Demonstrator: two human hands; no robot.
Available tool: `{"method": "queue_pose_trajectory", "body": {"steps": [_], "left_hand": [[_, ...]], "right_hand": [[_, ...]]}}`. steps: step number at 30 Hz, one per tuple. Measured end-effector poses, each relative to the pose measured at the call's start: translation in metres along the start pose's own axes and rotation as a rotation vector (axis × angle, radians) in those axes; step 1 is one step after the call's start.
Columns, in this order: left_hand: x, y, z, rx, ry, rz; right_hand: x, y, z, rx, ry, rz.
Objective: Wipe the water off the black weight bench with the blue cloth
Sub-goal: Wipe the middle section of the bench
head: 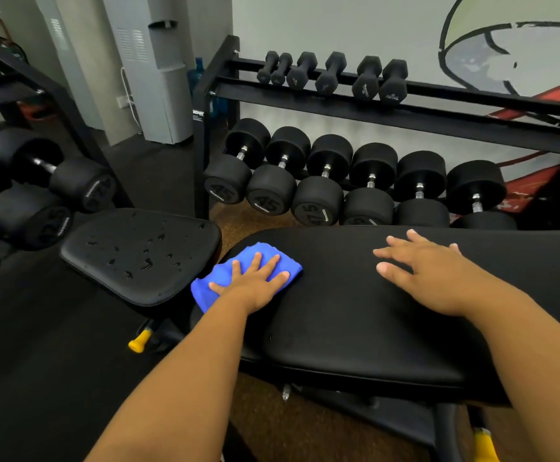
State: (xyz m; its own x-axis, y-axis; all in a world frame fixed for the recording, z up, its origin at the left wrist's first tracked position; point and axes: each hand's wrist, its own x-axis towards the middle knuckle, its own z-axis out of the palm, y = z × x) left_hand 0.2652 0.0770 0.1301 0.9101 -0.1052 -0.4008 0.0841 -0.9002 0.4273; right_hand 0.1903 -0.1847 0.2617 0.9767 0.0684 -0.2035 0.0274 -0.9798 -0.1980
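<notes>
Left hand (253, 283) flat on blue cloth (225, 278), wet seat pad (138, 255) beside.

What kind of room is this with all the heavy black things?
It looks like a gym, probably the weights corner. A rack holds rows of black dumbbells, and in front is a padded black weight bench that someone is wiping with a blue cloth.
</notes>
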Motion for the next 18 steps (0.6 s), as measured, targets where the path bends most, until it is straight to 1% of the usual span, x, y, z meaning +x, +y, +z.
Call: {"method": "queue_pose_trajectory", "body": {"steps": [6, 11, 15, 18], "left_hand": [[-0.009, 0.045, 0.002, 0.018, -0.044, 0.085], [-0.018, 0.088, 0.012, 0.063, -0.075, 0.277], [-0.041, 0.073, 0.028, 0.09, -0.054, 0.376], [-0.05, 0.045, 0.034, 0.072, -0.038, 0.322]], "right_hand": [[0.0, -0.012, 0.004, 0.02, -0.002, -0.046], [0.004, -0.012, 0.005, 0.027, 0.022, -0.02], [0.01, -0.014, 0.007, 0.019, 0.037, -0.006], [0.011, -0.017, 0.009, 0.018, 0.024, -0.02]]}}
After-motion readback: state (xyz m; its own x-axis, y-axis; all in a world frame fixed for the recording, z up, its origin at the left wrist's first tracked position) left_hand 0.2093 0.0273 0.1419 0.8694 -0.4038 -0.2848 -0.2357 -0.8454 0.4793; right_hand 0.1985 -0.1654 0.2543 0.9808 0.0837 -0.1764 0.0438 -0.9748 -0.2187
